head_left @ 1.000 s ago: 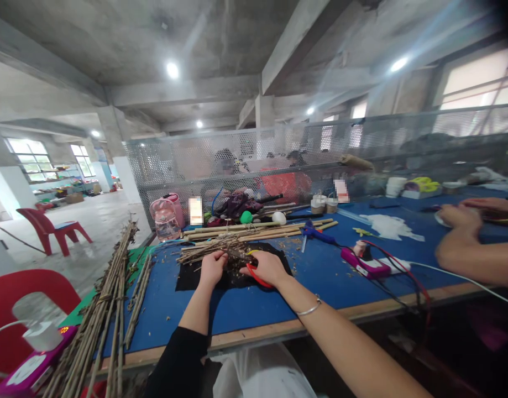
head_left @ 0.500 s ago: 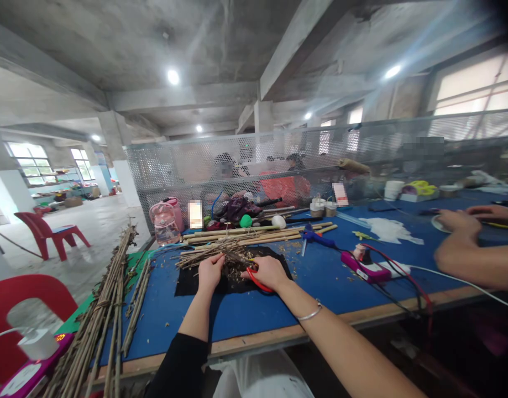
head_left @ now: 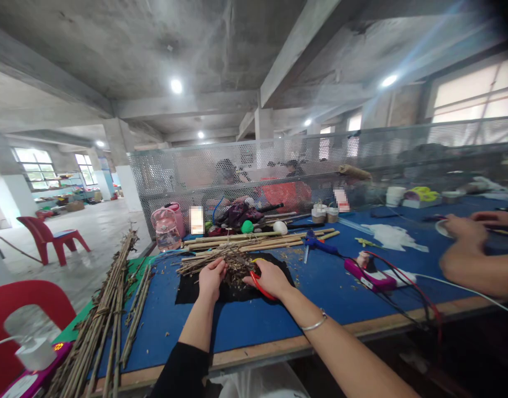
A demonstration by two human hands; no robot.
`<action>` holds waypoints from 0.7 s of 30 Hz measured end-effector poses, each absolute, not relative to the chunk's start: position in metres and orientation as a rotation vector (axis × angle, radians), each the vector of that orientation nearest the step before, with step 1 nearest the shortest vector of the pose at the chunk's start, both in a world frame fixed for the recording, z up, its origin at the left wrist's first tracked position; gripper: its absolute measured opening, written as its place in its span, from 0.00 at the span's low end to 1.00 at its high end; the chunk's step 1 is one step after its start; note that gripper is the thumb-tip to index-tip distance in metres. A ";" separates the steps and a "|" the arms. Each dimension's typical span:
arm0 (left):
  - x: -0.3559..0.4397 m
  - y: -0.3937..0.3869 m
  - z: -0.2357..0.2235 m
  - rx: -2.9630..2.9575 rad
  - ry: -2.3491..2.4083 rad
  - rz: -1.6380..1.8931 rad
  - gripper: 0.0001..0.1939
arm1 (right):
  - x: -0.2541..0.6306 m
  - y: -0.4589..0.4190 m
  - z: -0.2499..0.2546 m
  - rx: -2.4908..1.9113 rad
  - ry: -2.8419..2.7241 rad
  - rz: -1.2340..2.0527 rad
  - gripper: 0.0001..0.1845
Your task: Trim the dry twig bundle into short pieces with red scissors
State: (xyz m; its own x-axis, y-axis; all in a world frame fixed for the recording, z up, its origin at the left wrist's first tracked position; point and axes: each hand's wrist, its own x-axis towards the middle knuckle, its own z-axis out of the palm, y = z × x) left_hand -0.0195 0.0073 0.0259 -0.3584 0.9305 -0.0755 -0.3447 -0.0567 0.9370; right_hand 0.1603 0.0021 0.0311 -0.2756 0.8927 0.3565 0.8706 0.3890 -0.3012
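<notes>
My left hand is closed in a pinch at the near edge of a heap of thin dry twigs, apparently on a twig whose end its fingers hide. My right hand is wrapped round pruning shears with red and yellow handles. Their blades point left into the twigs and are hard to make out. Beneath both hands lies a black cloth, strewn with brown plant scraps. Several longer pale sticks lie just behind the heap.
On the left, a bundle of long stalks overhangs the blue table. A blue glue gun and a purple power strip with cables lie to the right. Beyond them is another person's arm. A mesh partition stands behind.
The view has tilted slightly, so everything sits a little lower. Both hands stay at the twigs, and the shears' yellow handle shows more clearly above my right hand.
</notes>
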 end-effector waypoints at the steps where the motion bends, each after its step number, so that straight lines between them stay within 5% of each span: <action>1: -0.018 0.006 0.027 0.692 1.143 1.606 0.08 | 0.160 0.002 0.031 -1.488 -2.200 0.058 0.30; 21: -0.013 -0.002 0.029 1.074 1.273 1.318 0.04 | 0.156 -0.004 0.035 -1.581 -2.275 0.041 0.27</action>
State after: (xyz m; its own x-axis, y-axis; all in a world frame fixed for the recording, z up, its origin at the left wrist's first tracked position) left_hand -0.0128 -0.0017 0.0291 -0.1355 0.9903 -0.0311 -0.0657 0.0223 0.9976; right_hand 0.1561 -0.0035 0.0348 -0.3027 0.9107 0.2811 0.9000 0.3702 -0.2303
